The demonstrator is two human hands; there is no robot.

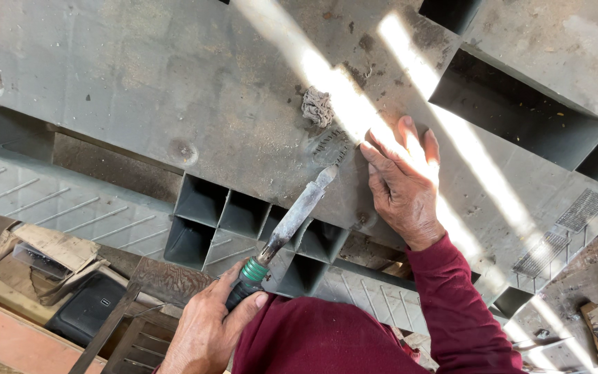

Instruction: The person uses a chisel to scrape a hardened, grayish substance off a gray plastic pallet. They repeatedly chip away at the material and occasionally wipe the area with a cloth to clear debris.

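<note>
The left hand [209, 332] has its fingers wrapped around the green-collared handle of a grey metal soldering iron [292, 221], tip touching the large grey plastic pallet [174, 90]. Just right, the right hand [403, 187] presses flat, fingers spread, on the pallet.

Grey plastic pallet [174, 83], crumpled rag [317, 107] and sawdust on its dusty face.

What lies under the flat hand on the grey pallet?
The right hand presses flat on the pallet, its fingertips beside a row of staple-like marks. The surface beneath the palm is covered, so any crack there cannot be seen.
</note>
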